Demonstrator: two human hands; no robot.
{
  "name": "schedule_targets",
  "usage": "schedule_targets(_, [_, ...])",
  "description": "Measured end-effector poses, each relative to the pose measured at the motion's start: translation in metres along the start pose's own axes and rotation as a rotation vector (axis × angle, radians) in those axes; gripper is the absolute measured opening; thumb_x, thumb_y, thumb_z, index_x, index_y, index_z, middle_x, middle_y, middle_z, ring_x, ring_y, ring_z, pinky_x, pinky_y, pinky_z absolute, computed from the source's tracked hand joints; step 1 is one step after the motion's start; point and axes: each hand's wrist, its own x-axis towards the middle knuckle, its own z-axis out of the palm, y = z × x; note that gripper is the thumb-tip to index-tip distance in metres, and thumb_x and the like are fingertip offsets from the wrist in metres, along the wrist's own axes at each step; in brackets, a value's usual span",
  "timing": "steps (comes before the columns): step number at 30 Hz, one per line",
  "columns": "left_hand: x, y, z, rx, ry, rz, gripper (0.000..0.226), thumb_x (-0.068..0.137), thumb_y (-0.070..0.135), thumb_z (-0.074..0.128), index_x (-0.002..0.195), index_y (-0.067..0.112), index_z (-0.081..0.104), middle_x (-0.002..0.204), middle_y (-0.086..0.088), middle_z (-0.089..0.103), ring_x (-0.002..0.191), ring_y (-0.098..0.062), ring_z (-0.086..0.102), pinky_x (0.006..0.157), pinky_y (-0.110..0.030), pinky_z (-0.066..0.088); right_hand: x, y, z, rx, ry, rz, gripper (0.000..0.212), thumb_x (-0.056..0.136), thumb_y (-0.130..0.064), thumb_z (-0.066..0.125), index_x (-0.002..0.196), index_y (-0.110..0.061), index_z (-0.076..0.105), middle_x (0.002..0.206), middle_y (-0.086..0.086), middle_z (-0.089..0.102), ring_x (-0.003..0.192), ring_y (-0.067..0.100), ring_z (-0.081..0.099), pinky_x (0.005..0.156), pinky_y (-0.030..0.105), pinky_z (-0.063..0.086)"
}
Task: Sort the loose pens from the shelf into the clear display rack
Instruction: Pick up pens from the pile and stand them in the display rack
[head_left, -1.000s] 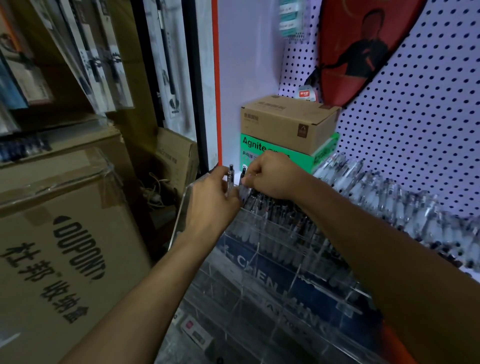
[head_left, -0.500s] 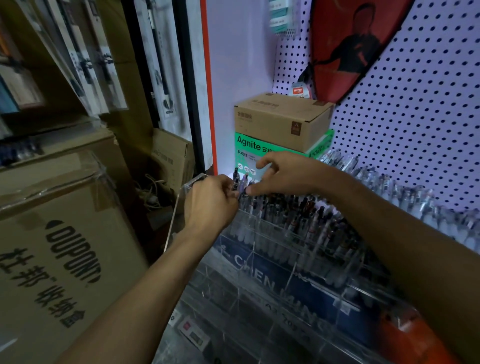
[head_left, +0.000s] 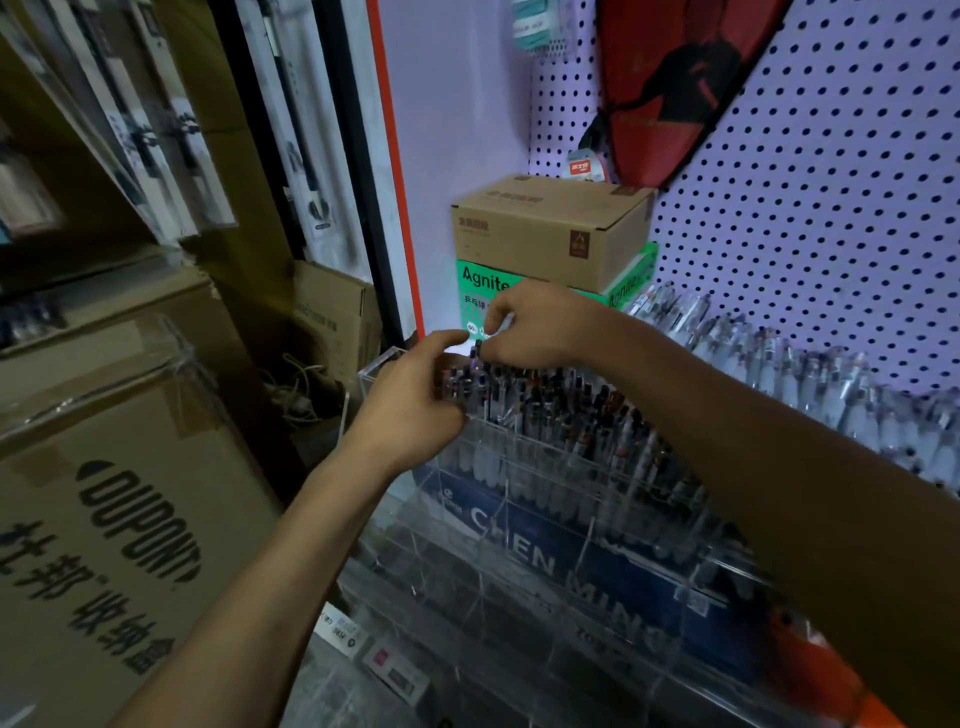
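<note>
1. Clear display rack (head_left: 545, 467): standing on the shelf, tiered, its top row holding a dense line of upright pens (head_left: 561, 400).
2. Left hand (head_left: 410, 410): fingers curling around a cluster of pens at the rack's left end.
3. Right hand (head_left: 540, 327): thumb and forefinger pinching the cap of what appears to be a single pen (head_left: 477, 349), blurred, just above that cluster.
4. Loose pens (head_left: 810, 374): lying along the pegboard (head_left: 831, 182) behind the rack.
5. Brown carton (head_left: 550, 228): sitting on a green box (head_left: 480, 291).

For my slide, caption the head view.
Both hands work pens into the clear rack's back-left corner.
</note>
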Motion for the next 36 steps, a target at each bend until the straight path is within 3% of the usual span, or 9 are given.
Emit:
schedule_targets(3, [0.005,0.006,-0.002,0.201,-0.076,0.002,0.069,0.079,0.004,0.059,0.142,0.025,0.042,0.125,0.000,0.065,0.110,-0.021,0.061,0.085,-0.027,0.047,-0.005,0.004,-0.008,0.071,-0.149,0.013,0.038,0.086,-0.047,0.067,0.110,-0.019,0.069,0.126,0.001,0.056,0.111,0.021,0.053,0.098,0.035,0.047])
schedule_targets(6, [0.011,0.017,-0.002,0.277,-0.068,-0.021,0.062,0.083,0.004,0.060,0.141,0.024,0.046,0.124,-0.004,0.066,0.109,-0.025,0.061,0.080,-0.025,0.042,-0.011,0.006,-0.012,-0.038,-0.270,-0.041,0.050,0.080,-0.053,0.071,0.119,-0.024,0.063,0.104,-0.010,0.052,0.104,0.015,0.048,0.090,0.030,0.042])
schedule_targets(12, [0.018,0.016,-0.008,0.105,-0.043,-0.102,0.042,0.085,0.004,0.064,0.124,0.018,0.062,0.100,-0.006,0.073,0.076,-0.019,0.064,0.065,-0.025,0.046,-0.007,0.001,-0.001,-0.063,-0.090,-0.099,0.049,0.069,-0.031,0.086,0.112,-0.017,0.068,0.088,-0.006,0.057,0.084,0.014,0.054,0.058,0.021,0.038])
schedule_targets(17, [0.014,0.010,-0.011,-0.033,-0.058,-0.136,0.039,0.091,-0.002,0.056,0.120,0.024,0.058,0.087,0.000,0.069,0.057,-0.007,0.055,0.049,-0.018,0.041,-0.007,0.005,-0.007,0.203,-0.036,-0.054,0.039,0.069,-0.015,0.086,0.105,-0.015,0.070,0.090,-0.004,0.065,0.088,0.014,0.061,0.075,0.027,0.051])
schedule_targets(20, [0.005,0.010,-0.010,0.070,-0.158,-0.072,0.058,0.087,-0.007,0.049,0.136,0.025,0.050,0.122,-0.006,0.065,0.095,-0.018,0.065,0.079,-0.029,0.056,-0.009,0.010,-0.006,0.096,-0.091,-0.057,0.037,0.074,-0.024,0.083,0.108,-0.017,0.069,0.098,-0.004,0.062,0.095,0.015,0.057,0.083,0.029,0.049])
schedule_targets(23, [0.000,0.009,-0.009,0.207,-0.163,-0.019,0.068,0.086,-0.007,0.045,0.147,0.023,0.038,0.142,-0.009,0.051,0.128,-0.028,0.050,0.108,-0.041,0.042,-0.014,0.017,-0.008,0.052,-0.143,-0.050,0.040,0.081,-0.035,0.077,0.116,-0.020,0.064,0.107,-0.004,0.054,0.097,0.015,0.052,0.081,0.027,0.041])
schedule_targets(28, [-0.010,0.009,-0.004,0.198,-0.082,-0.024,0.074,0.086,-0.006,0.048,0.151,0.022,0.030,0.145,-0.011,0.048,0.129,-0.027,0.049,0.106,-0.036,0.043,-0.032,0.026,-0.013,0.194,-0.054,-0.006,0.052,0.084,-0.033,0.074,0.130,-0.018,0.055,0.119,-0.003,0.056,0.096,0.014,0.060,0.083,0.031,0.052])
schedule_targets(32, [-0.019,0.012,-0.008,0.098,0.138,0.045,0.059,0.088,-0.005,0.050,0.142,0.019,0.047,0.137,-0.002,0.057,0.124,-0.018,0.054,0.105,-0.034,0.044,-0.061,0.034,-0.022,0.368,0.204,-0.030,0.029,0.085,-0.025,0.072,0.113,-0.021,0.064,0.103,-0.005,0.065,0.084,0.008,0.066,0.073,0.026,0.057])
schedule_targets(36, [-0.027,0.034,-0.013,0.011,0.294,0.204,0.040,0.090,-0.001,0.055,0.122,0.021,0.065,0.113,0.010,0.068,0.101,-0.003,0.061,0.087,-0.018,0.052,-0.103,0.041,-0.023,0.444,0.367,-0.120,0.014,0.087,-0.012,0.067,0.100,-0.017,0.071,0.090,-0.007,0.070,0.071,0.003,0.064,0.070,0.035,0.058])
